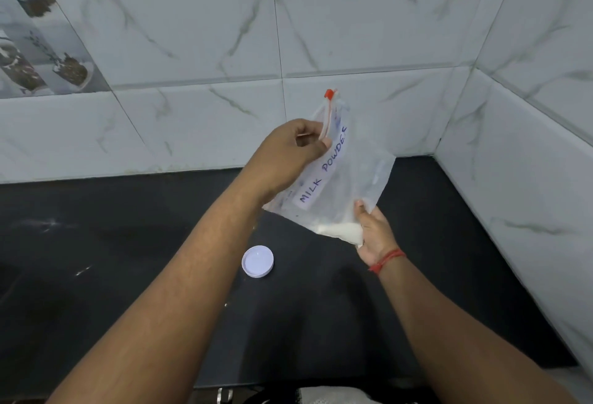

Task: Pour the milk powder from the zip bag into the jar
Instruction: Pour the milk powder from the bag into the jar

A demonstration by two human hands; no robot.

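Observation:
A clear zip bag [349,176] labelled "MILK POWDER" hangs in the air above the dark counter, tilted, with an orange zip slider [328,93] at its top end. A little white powder [337,229] lies in its lower corner. My left hand [288,153] pinches the bag's upper edge near the zip strip. My right hand [375,233] grips the lower right corner from below. A white round lid [257,261] lies flat on the counter under my left forearm. No jar is in view.
The black counter [112,259] runs to white marble-look wall tiles [199,127] at the back and right, forming a corner at the right rear. Faint white smears mark the counter at left. Dark and white items [316,396] show at the bottom edge.

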